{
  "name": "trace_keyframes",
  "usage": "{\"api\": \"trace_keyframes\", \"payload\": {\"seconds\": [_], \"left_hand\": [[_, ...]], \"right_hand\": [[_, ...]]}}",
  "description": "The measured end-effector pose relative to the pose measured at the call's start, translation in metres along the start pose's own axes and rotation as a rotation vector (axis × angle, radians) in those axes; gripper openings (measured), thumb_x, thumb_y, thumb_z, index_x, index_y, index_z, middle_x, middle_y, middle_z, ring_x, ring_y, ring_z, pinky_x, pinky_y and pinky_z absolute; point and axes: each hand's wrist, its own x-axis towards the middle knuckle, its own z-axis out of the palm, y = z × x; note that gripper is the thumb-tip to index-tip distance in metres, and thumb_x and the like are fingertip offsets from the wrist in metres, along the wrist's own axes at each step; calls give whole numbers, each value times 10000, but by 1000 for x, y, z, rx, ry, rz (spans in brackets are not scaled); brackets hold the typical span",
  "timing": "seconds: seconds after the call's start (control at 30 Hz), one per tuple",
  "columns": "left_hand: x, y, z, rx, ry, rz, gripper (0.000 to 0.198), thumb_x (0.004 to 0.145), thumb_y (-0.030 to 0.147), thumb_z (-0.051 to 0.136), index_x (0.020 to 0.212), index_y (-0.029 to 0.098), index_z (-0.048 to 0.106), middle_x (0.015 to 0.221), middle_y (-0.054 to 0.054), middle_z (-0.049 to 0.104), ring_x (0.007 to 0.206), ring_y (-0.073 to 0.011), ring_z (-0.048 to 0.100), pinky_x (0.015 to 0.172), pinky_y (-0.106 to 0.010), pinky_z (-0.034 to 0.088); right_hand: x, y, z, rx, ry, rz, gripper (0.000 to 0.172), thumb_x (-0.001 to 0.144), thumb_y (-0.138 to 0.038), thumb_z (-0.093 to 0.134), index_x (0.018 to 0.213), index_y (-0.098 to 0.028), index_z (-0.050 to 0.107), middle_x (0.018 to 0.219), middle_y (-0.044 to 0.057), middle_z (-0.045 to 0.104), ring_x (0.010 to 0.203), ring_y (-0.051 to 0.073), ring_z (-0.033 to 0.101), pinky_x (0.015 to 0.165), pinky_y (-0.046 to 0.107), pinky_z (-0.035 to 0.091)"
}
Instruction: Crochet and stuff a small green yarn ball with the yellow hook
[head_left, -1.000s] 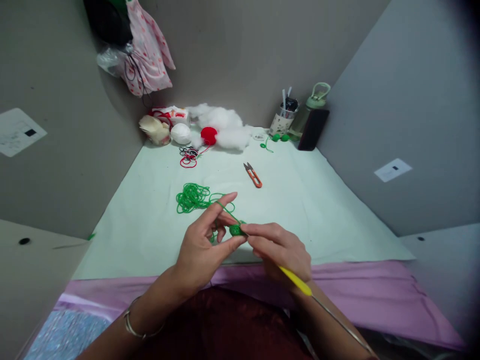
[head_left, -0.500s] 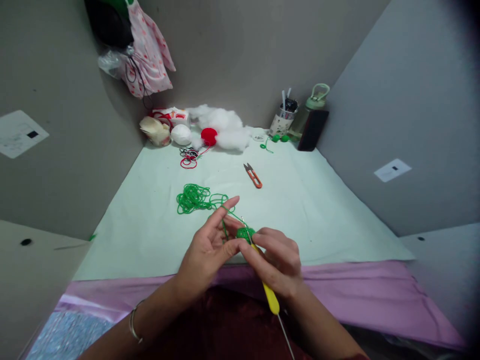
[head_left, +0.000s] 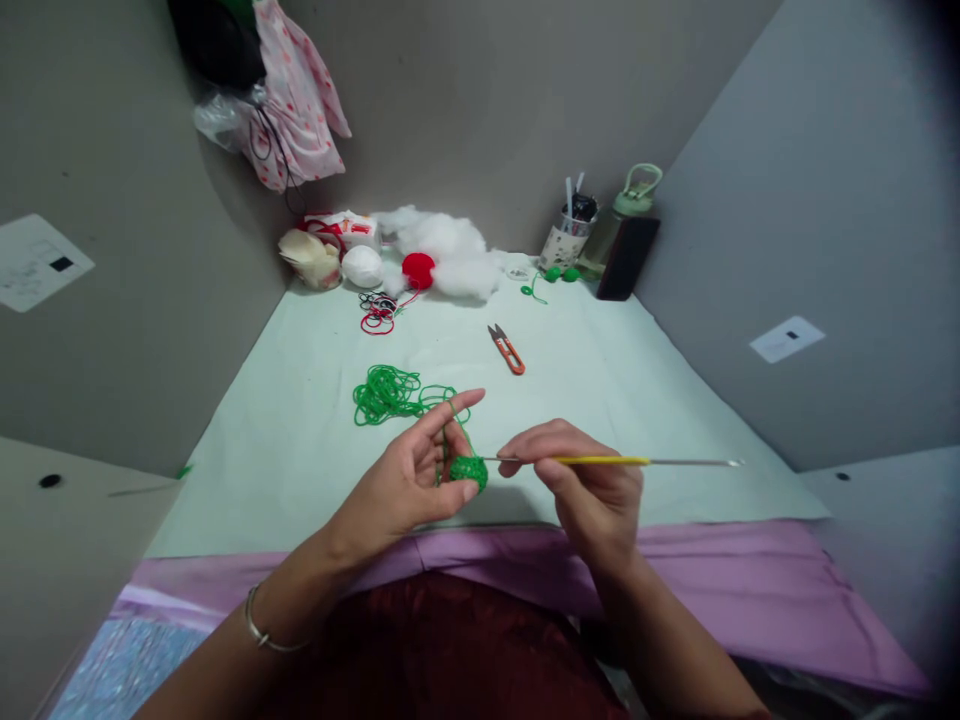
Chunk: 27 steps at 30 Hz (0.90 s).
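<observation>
Between the thumb and fingers of my left hand [head_left: 416,475] is a small green crocheted piece [head_left: 469,472]. Green yarn runs from it over my raised left index finger to a loose green yarn pile [head_left: 386,395] on the table. My right hand [head_left: 589,485] grips a crochet hook with a yellow handle [head_left: 611,460], held almost level. One metal end of the hook meets the right edge of the green piece; the other end points right.
Orange snips [head_left: 508,350] lie beyond my hands on the pale tabletop [head_left: 300,400]. Along the back are white stuffing [head_left: 450,255], a red ball [head_left: 418,270], a white ball [head_left: 363,266], a pen cup [head_left: 564,243], a bottle [head_left: 634,200] and a dark phone [head_left: 628,258].
My right hand has moved right, and the hook has swung from steeply slanted to nearly level. The green piece has shifted left and shows more fully in my left hand.
</observation>
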Motion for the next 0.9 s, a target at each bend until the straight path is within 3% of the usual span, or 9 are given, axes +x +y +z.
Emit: {"api": "trace_keyframes", "payload": {"seconds": [0.17,0.3,0.4,0.47,0.53,0.6,0.67,0.73,0.9], "left_hand": [[-1,5,-7,91,-89,14,668,809,203,860,1432,370,685,1014,2,556,899,-114,555,839,-231,488],[0,2,-7,45,-77,34,631,824,271,877,1419,373,695,1021,1,595,918,-123,584,862,-245,498],[1,-4,-1,34,-13,29,614,833,260,881,1414,352,703,1033,-4,646,954,-135,622,906,-260,504],[1,-9,5,-6,44,19,611,819,241,896,1397,332,719,1029,-5,672,970,-138,633,925,-259,506],[0,-13,10,-96,85,7,596,804,228,907,1368,325,741,1025,-4,682,982,-137,639,930,-252,511],[-1,-15,14,-195,94,-21,569,795,224,909,1338,313,763,1014,-5,690,943,-124,638,890,-231,510],[-1,-13,15,-267,73,-58,552,793,238,902,1327,280,773,1007,-16,703,878,-109,626,817,-209,495],[-2,-10,15,-307,53,-82,552,797,261,888,1336,244,770,1003,-34,716,853,-115,632,770,-209,477],[0,-4,11,-335,54,-75,527,816,262,838,1335,205,767,973,-37,705,864,-160,699,781,-253,465]], "right_hand": [[5,2,-3,275,67,213,126,985,-260,726,947,-239,844,832,32,779,648,134,726,632,272,608],[8,5,2,452,15,380,142,969,-343,747,928,-236,830,774,25,770,547,120,679,535,249,571],[1,7,7,217,31,243,141,1005,-306,697,992,-260,829,824,22,751,609,122,683,583,260,588],[-8,9,11,-180,55,-1,188,999,-196,690,1093,-280,829,939,39,756,780,149,735,698,278,625],[-16,11,15,-544,38,-273,355,968,-101,695,1250,-294,791,1044,61,769,929,185,757,796,305,648],[-20,13,17,-689,42,-430,460,953,-73,700,1344,-310,745,1085,66,771,963,204,761,807,325,660],[-20,13,18,-617,85,-391,459,964,-84,689,1341,-340,740,1069,56,761,925,198,754,759,326,659],[-16,12,18,-443,115,-255,396,988,-103,665,1282,-348,766,1039,47,751,890,185,738,740,326,646],[-8,10,14,-141,145,-52,241,1015,-168,641,1104,-297,823,938,43,755,853,183,714,748,345,616]]}}
